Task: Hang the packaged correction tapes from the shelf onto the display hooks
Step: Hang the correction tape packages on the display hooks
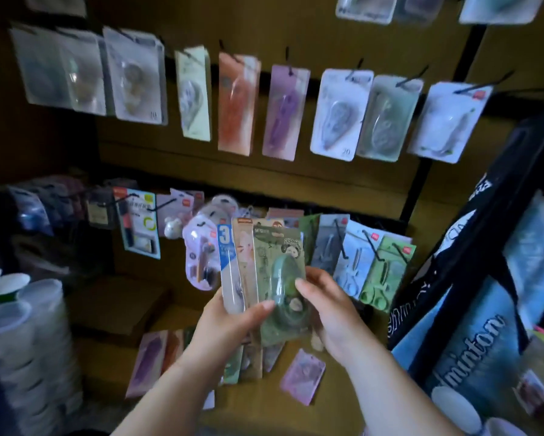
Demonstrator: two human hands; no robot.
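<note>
My left hand (233, 322) grips a fanned stack of packaged correction tapes (242, 265) in front of the display board. The front pack is green (277, 262), and my right hand (330, 306) pinches its right edge with the thumb on its blister. More packs lie on the shelf (352, 413) below my hands, among them a purple one (148, 363) and a pink one (302, 377). Rows of hooks hold hanging packs: an upper row (288, 111) and a lower row (371, 262) just behind the stack.
Stacked clear plastic containers (22, 335) stand at the left. A dark rack with badminton packaging (472, 350) leans in at the right. Cardboard boxes (116, 306) sit at the back of the shelf.
</note>
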